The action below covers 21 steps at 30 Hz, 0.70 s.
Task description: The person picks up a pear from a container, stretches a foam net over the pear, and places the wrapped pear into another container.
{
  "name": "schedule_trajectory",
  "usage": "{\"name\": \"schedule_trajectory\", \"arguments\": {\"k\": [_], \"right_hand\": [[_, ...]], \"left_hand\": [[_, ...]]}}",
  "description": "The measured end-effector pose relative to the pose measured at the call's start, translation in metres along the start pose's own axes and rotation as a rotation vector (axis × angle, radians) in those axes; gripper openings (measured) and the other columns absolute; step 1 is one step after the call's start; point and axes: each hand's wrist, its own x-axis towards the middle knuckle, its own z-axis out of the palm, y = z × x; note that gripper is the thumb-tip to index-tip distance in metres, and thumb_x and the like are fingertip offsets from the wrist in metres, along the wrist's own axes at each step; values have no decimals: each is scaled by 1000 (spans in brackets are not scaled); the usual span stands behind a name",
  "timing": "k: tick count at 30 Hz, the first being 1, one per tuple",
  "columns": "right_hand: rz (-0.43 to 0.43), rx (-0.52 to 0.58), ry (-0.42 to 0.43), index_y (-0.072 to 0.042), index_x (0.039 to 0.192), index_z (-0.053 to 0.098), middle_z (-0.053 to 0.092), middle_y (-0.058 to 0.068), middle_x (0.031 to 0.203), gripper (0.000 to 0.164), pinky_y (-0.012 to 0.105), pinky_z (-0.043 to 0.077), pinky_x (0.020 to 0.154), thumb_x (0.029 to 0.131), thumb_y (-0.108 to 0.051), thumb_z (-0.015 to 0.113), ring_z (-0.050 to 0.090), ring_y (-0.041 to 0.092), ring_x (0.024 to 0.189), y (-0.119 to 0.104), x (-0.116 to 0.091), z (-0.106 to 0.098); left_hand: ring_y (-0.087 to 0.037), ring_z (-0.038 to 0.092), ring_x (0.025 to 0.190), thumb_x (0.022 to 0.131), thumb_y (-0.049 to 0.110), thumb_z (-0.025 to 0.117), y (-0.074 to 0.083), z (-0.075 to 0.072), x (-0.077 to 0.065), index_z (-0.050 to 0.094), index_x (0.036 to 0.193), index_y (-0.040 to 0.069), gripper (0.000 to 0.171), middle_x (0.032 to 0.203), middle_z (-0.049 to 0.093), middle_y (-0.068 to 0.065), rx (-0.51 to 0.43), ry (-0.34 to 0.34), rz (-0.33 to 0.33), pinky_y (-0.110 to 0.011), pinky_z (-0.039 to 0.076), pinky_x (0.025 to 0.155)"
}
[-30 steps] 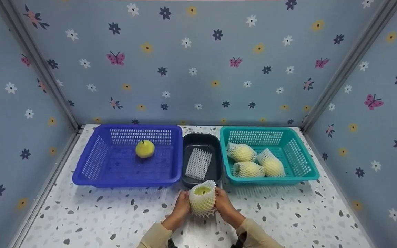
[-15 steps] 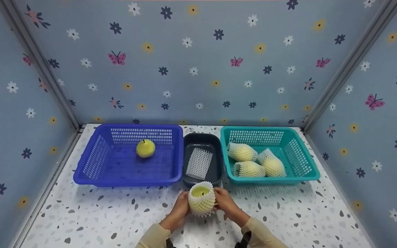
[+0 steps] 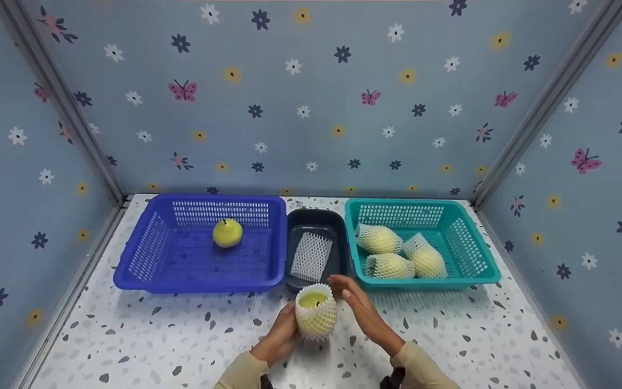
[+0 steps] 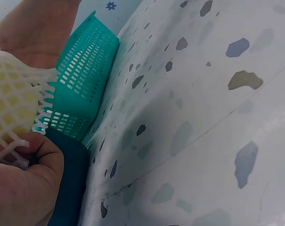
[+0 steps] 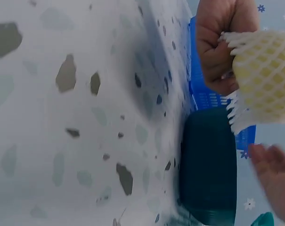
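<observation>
A yellow-green pear (image 3: 311,299) wears a white foam net sleeve (image 3: 317,323), its stem end showing through the open top. My left hand (image 3: 283,330) grips the wrapped pear from the left; in the left wrist view its curled fingers (image 4: 42,153) press on the net's fringed edge. On the other side, my right hand (image 3: 364,310) is spread beside the pear, and the right wrist view shows a gap between its fingers (image 5: 267,160) and the net. Just beyond stands a dark tray (image 3: 338,221) with a flat foam net (image 3: 311,256) in it.
A blue basket (image 3: 197,285) at the left holds one bare pear (image 3: 227,234). The teal basket (image 3: 424,282) at the right has several net-wrapped pears (image 3: 426,258) in it. Patterned walls (image 3: 311,97) enclose the speckled table (image 3: 181,335) at the back and sides.
My right hand has let go of the wrapped pear and moved off to the right, its fingers straightening. The left hand keeps its hold, and the pear has barely shifted.
</observation>
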Motion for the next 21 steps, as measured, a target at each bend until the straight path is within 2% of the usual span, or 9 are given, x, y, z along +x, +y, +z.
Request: {"name": "schedule_trajectory", "arguments": {"k": [3,6,8,12,17,21], "right_hand": [[-74,-27,-101,0,134,26,33,15,135,50,43,29,96,89,-6,47,34,31,120,-3,-2,1],[-80,-102,-152,-8,137,22,32,8,136,77,39,30,96,75,-9,68,34,24,121,-2,-3,5],[-79,-124,-166,-12,137,22,34,5,134,89,38,32,95,66,-9,76,36,20,119,0,-3,9],[-104,-123,-164,-14,136,21,37,5,131,97,34,34,94,60,-7,80,40,20,115,3,-2,16],[-111,-119,-105,-6,135,18,38,7,128,98,35,37,90,60,-10,81,43,22,110,11,-2,21],[-74,-122,-58,-15,133,17,38,2,125,98,34,39,87,59,-18,82,45,19,107,29,-2,23]], "left_hand": [[-8,58,76,94,27,39,0,0,0,47,116,5,32,85,63,2,-11,-16,8,-23,45,66],[-8,57,76,94,25,40,1,0,0,50,113,6,29,85,62,2,-29,-44,24,-22,46,65],[-7,57,77,93,27,42,1,0,0,54,110,8,28,86,62,2,-36,-57,37,-22,45,67],[-7,55,79,92,26,43,2,1,0,56,106,11,25,88,61,3,-49,-57,31,-23,45,70],[-8,54,81,92,29,44,6,1,-3,50,111,8,30,91,60,3,-19,-11,-33,-24,44,71],[-8,55,80,92,29,44,7,1,-5,49,112,7,31,90,60,3,-16,-12,-39,-24,45,70]]}}
